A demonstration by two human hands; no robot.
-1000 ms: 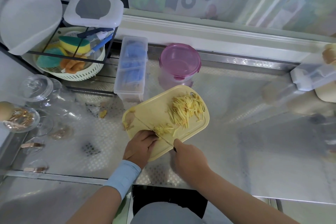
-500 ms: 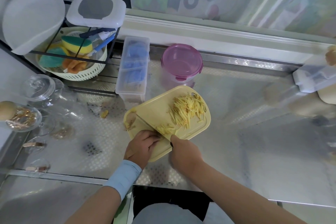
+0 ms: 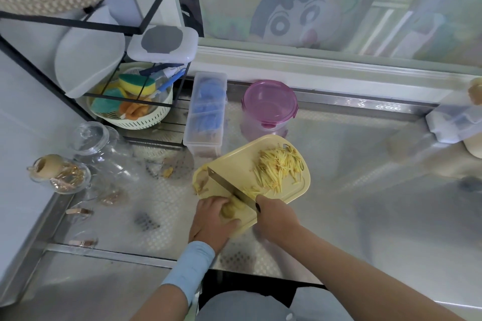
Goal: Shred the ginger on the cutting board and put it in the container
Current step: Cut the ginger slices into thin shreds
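A pale yellow cutting board point(image 3: 234, 164) lies on the steel counter. A heap of thin ginger shreds point(image 3: 279, 167) covers its far right part, and ginger scraps point(image 3: 199, 184) sit at its left edge. My left hand point(image 3: 211, 221) grips a ginger piece point(image 3: 230, 210) at the board's near edge. My right hand point(image 3: 276, 219) grips the knife handle, with the knife blade point(image 3: 229, 186) lying across the board just right of the ginger piece. A container with a pink lid point(image 3: 268, 104) stands closed behind the board.
A clear box with blue contents point(image 3: 206, 112) stands left of the pink-lidded container. A black rack point(image 3: 91, 23) holds a basket of sponges point(image 3: 133, 104) at the back left. Glass jars point(image 3: 101, 148) stand at the left. White items point(image 3: 453, 122) sit at the far right.
The camera has tipped so the scene sits lower in view. The knife blade now lies further onto the board. My left hand has drawn back, baring the ginger piece under its fingers.
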